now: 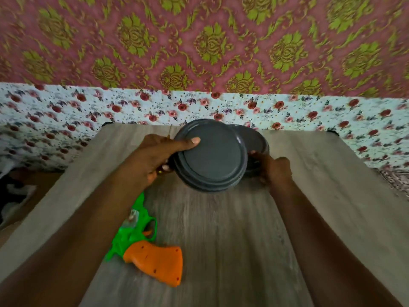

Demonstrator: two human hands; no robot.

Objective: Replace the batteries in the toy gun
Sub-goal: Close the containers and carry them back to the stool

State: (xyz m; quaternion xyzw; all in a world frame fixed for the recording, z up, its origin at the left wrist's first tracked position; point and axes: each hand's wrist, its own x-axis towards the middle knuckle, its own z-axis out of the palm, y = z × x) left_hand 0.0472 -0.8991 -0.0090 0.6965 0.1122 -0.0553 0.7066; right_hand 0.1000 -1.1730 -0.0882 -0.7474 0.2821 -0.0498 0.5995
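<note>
Grey plastic lid point(210, 156) held tilted above table point(221, 240), left hand point(155, 158) closed on its left edge, thumb flat across top face; thin stick-like tool point(170, 131) seemingly pinched in same hand, possibly a screwdriver, too blurred to confirm. Right hand point(273, 168) curled round second grey round piece point(254, 142) just behind lid, likely the container itself. Toy gun point(146, 247) lying flat on table, near edge, below left forearm, apart from both hands. Green body, orange grip with small screw holes, orange trigger; grip closed, no cover off. No batteries visible. Judged early: container being opened, gun untouched, battery swap and closing all left.
</note>
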